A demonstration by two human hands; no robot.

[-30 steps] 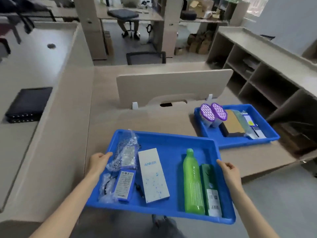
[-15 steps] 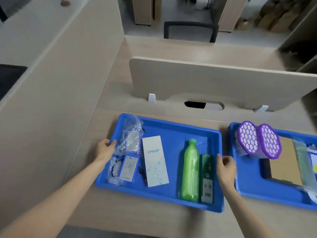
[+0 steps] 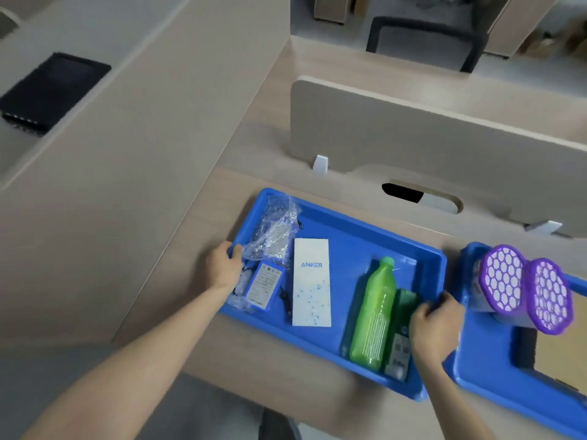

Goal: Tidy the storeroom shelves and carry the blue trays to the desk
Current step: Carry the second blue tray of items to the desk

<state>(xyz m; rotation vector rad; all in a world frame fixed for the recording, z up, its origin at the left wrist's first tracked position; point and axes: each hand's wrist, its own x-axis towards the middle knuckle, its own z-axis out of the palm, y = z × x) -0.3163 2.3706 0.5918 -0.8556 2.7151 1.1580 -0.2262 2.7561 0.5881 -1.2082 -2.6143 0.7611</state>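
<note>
Fingers of the left hand (image 3: 224,270) curl over the left rim of the near blue tray (image 3: 346,223), thumb on top, pinching the edge; right hand (image 3: 435,328) does the same on the right rim, fingers hooked over the lip, w/ knuckles just beside the second blue tray (image 3: 486,369). Both grips look closed on the rim.

Near tray sits flat on the desk (image 3: 197,274), in front of the beige divider panel (image 3: 444,141), side by side w/ the second tray, nearly touching at the right hand. Contents: bubble-wrap bag (image 3: 274,233), small labelled pack (image 3: 265,285), white Anker box (image 3: 311,282), green bottle (image 3: 373,315) lying down, dark green box (image 3: 401,335) beside it. Second tray holds two purple honeycomb-capped filters (image 3: 524,289) and a brown board; rest is cut off by frame edge.

Step in hand, as I read it: setting this tray down on the desk, approx. done. Next move prob. needs both hands to let go and slide out clean, esp. the right one, squeezed between the trays. Bottle could roll if the tray gets bumped.
</note>
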